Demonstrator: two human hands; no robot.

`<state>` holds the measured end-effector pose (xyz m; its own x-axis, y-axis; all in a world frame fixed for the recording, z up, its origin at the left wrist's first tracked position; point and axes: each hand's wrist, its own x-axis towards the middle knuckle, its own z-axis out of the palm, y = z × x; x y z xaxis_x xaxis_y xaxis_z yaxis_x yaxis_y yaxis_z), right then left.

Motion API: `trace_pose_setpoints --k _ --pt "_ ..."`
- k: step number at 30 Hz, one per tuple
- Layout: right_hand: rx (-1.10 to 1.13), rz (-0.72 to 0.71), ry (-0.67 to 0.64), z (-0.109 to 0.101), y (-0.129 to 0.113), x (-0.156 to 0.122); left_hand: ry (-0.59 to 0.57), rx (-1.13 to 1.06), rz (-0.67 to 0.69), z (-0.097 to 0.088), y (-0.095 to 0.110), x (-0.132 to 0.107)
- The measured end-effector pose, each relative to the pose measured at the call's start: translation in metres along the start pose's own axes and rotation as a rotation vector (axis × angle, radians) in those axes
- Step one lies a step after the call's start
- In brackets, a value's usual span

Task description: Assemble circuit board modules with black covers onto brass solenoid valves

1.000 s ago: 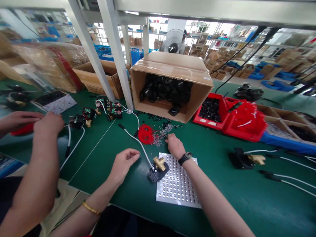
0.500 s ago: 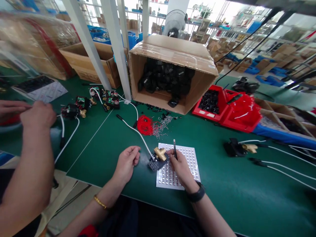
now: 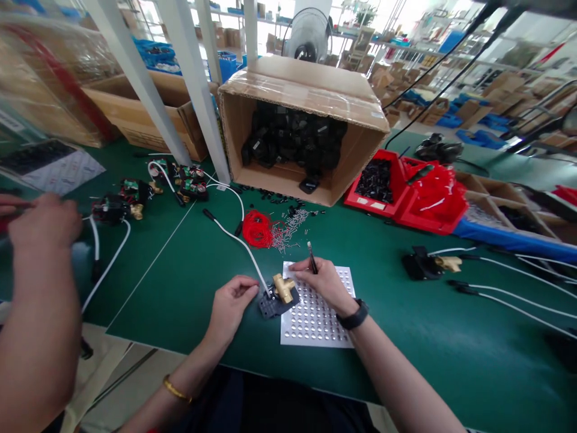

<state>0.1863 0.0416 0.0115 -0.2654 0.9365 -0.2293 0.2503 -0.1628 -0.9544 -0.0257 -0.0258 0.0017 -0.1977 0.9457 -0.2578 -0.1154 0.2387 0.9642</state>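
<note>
My left hand is at the left side of a black housing, fingers bent, thumb and forefinger slightly apart and nothing visible between them. The black housing carries a brass T-shaped fitting and a white cable that runs up and left. It overlaps the left edge of a white sheet with rows of small shiny round pieces. Above that sheet, my right hand grips a slim dark pen-like tool with a pale upper end. Its fingertips are near the sheet's upper left corner.
Red wire and scattered small metal pins lie beyond. A cardboard box of black parts stands behind them. Red bins and another brass-fitted unit are right. At left, a co-worker's hand is near circuit-board units.
The view has shifted slightly right. My left hand has moved closer to the housing, its thumb and forefinger opening. My right hand has moved off the housing toward the sheet's upper corner, tilting the tool.
</note>
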Motion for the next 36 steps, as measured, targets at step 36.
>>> trace_pose_setpoints --k 36 --pt "-0.541 -0.297 -0.238 0.016 0.001 -0.032 -0.566 0.912 0.578 0.018 0.017 0.076"
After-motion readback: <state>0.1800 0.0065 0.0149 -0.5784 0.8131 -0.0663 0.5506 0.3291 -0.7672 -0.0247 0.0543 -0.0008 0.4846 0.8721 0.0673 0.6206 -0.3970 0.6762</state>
